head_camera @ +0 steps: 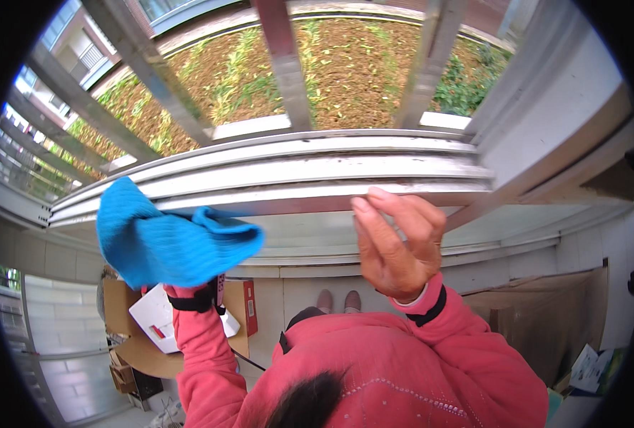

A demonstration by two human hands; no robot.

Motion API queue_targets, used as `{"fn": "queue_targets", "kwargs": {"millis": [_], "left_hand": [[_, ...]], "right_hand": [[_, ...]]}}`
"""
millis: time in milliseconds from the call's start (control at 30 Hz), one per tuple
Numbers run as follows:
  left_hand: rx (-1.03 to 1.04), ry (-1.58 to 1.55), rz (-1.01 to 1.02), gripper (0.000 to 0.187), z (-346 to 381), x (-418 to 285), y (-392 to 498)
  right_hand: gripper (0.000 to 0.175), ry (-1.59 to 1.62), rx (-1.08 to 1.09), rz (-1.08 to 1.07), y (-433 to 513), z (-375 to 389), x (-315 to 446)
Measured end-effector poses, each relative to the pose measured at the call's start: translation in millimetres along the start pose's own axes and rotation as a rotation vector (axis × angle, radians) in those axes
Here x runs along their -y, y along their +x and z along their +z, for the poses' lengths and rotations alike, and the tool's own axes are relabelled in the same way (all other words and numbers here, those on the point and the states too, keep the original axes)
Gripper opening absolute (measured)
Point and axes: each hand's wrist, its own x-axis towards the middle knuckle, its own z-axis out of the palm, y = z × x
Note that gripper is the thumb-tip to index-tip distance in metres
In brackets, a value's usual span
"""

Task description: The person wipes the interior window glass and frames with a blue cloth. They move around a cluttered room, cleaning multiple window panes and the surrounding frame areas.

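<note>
A blue ribbed cloth [172,241] drapes over my left hand and hides its fingers; only the wrist with a black band [191,300] shows below it. The cloth hangs in front of the left part of a white window sill with sliding tracks [317,170], and its upper edge overlaps the sill. My right hand [400,241] is at the sill's inner edge, right of the middle. Its fingers are bent, with the foremost tips close together at the edge. Whether anything small sits between them I cannot tell.
Metal bars [284,64] stand outside the window, with a planted soil bed [349,69] beyond. A wall or frame post [552,101] bounds the right. Below left is an open cardboard box [151,364] holding a white foam piece [159,321]. A large brown panel [541,315] leans at right.
</note>
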Motion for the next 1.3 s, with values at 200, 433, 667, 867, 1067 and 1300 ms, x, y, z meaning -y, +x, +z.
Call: {"fn": "queue_targets", "kwargs": {"millis": [200, 433, 667, 867, 1067, 1300], "left_hand": [[-0.109, -0.808, -0.418, 0.044, 6, 25, 6], [-0.150, -1.261, -0.175, 0.043, -34, 8, 23], [0.329, -0.518, -0.040, 0.043, 39, 80, 2], [-0.063, -0.601, -0.396, 0.044, 126, 148, -14], [-0.186, -0.993, -0.436, 0.046, 112, 117, -6], [-0.114, -2.541, -0.444, 0.049, 59, 76, 24]], "right_hand": [[0.037, -0.075, 0.010, 0.010, 1, -1, 6], [0.027, -0.195, -0.010, 0.058, 5, 6, 22], [0.026, -0.278, -0.059, 0.087, 5, 16, 32], [0.022, -0.296, -0.120, 0.124, 8, 24, 36], [0.025, -0.258, -0.171, 0.118, 17, 51, 64], [0.035, -0.144, 0.048, -0.005, 29, 94, 108]]}}
